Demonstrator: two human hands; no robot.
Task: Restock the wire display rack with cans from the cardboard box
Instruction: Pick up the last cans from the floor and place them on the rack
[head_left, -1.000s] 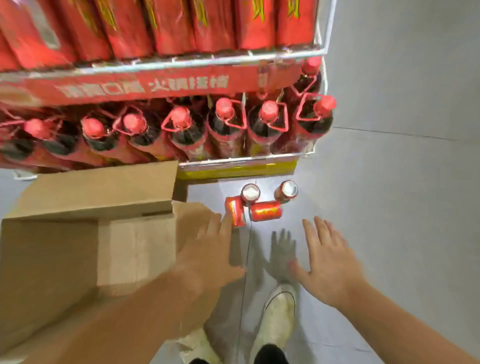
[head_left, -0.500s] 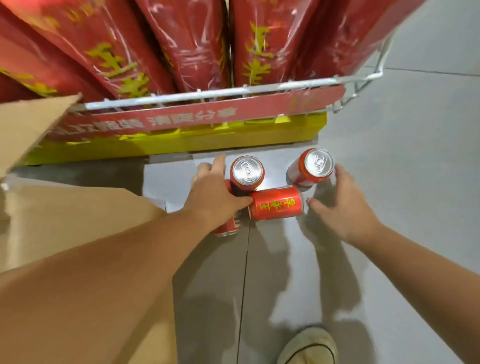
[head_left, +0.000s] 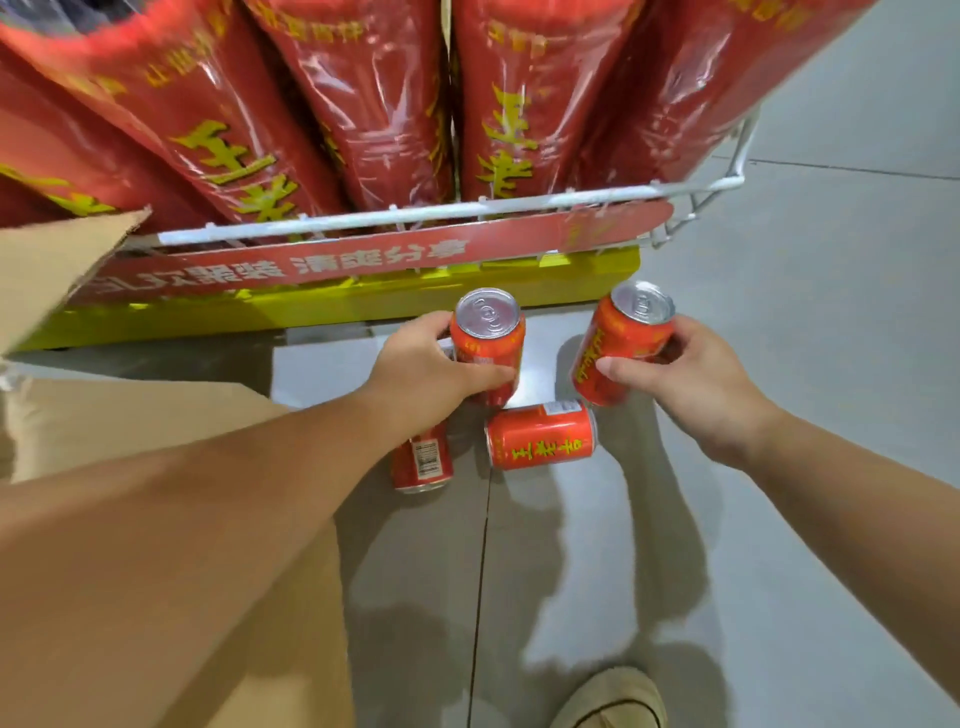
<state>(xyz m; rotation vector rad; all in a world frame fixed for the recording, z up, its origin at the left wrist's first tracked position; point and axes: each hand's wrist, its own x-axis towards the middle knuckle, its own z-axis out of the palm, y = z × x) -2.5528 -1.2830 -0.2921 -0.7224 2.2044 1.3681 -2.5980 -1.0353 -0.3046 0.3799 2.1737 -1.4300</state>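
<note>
Several red cans sit on the grey floor in front of the wire display rack (head_left: 447, 210). My left hand (head_left: 426, 371) is wrapped around an upright can (head_left: 488, 332). My right hand (head_left: 696, 379) grips a second upright can (head_left: 621, 343), which leans slightly. Two more cans lie on their sides: one with yellow lettering (head_left: 540, 436) between my hands, another (head_left: 422, 460) partly hidden under my left wrist. The cardboard box (head_left: 62, 270) stands at the left, its flap raised; its inside is hidden.
Shrink-wrapped red packs (head_left: 363, 104) fill the rack's shelf above a red sign strip (head_left: 363, 254) and a yellow base (head_left: 322, 306). My shoe (head_left: 613, 699) is at the bottom. Grey floor tiles extend to the right.
The view dropped closer to the floor. Both hands reached forward from open above the cans and closed around the two upright cans.
</note>
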